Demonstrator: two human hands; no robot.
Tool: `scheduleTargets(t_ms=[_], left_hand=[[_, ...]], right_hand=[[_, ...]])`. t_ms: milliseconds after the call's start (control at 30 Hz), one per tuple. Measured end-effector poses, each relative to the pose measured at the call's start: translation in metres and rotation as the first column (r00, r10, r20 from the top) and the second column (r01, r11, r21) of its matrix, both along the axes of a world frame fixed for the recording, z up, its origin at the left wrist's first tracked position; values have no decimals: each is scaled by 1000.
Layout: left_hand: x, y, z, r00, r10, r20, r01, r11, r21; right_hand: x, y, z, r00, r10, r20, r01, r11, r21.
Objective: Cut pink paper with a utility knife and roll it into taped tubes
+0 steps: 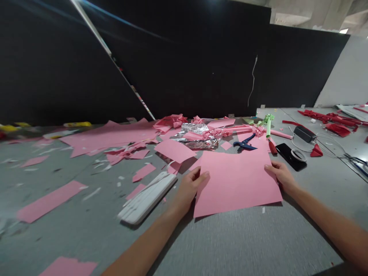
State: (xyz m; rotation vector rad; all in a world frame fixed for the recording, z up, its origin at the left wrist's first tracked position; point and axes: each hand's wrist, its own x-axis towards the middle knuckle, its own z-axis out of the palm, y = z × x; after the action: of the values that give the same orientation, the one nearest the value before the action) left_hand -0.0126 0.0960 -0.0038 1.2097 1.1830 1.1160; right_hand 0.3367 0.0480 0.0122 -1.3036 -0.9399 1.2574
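A sheet of pink paper (237, 182) is held up between both hands, slightly off the grey surface. My left hand (191, 184) pinches its left edge, thumb on top. At the right edge, my right hand (280, 176) grips it in the same way, fingers mostly hidden behind the sheet. A white power strip (148, 197) lies left of my left hand. Just beyond the sheet are dark blue pliers-like cutters (245, 144). Past my right hand lie a black phone (290, 156) and a white ring-shaped roll (298, 155) resting on it.
Pink paper scraps (51, 201) and larger pink sheets (115, 136) cover the left. Crumpled silver foil (198, 134) sits at the back before a black wall panel (184, 57). A black adapter (304, 134) with cables, red paper pieces (330, 119) and scissors (358, 163) lie right.
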Motion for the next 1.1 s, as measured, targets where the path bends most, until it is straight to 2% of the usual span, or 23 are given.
scheduleTargets(t_ms=[300, 633, 700, 800, 867, 967, 1033, 1100], left_hand=[[2, 2, 0, 997, -4, 75, 7, 999, -35], [2, -2, 1, 999, -26, 42, 27, 1000, -8], [5, -6, 3, 1000, -5, 30, 5, 1000, -12], [14, -15, 8, 997, 71, 27, -69, 995, -71], [22, -25, 12, 997, 60, 53, -53, 990, -131], [34, -42, 17, 996, 7, 92, 13, 978, -208], [42, -52, 17, 994, 7, 107, 15, 978, -206], [48, -59, 18, 988, -14, 154, 38, 987, -154]], right_hand=[[-1, 0, 1, 1000, 10, 4, -10, 1000, 17], [-6, -3, 2, 1000, -1, -22, 2, 999, 45], [-9, -7, 4, 998, 25, -53, -22, 999, 48], [-14, -16, 7, 990, 130, -51, -125, 988, 95], [-18, -24, 10, 973, 213, 86, -226, 956, 186], [-26, -34, 12, 880, 327, 343, -430, 855, 289], [-32, -38, 9, 802, 395, 447, -555, 770, 316], [-37, -40, 4, 741, 408, 534, -629, 700, 339]])
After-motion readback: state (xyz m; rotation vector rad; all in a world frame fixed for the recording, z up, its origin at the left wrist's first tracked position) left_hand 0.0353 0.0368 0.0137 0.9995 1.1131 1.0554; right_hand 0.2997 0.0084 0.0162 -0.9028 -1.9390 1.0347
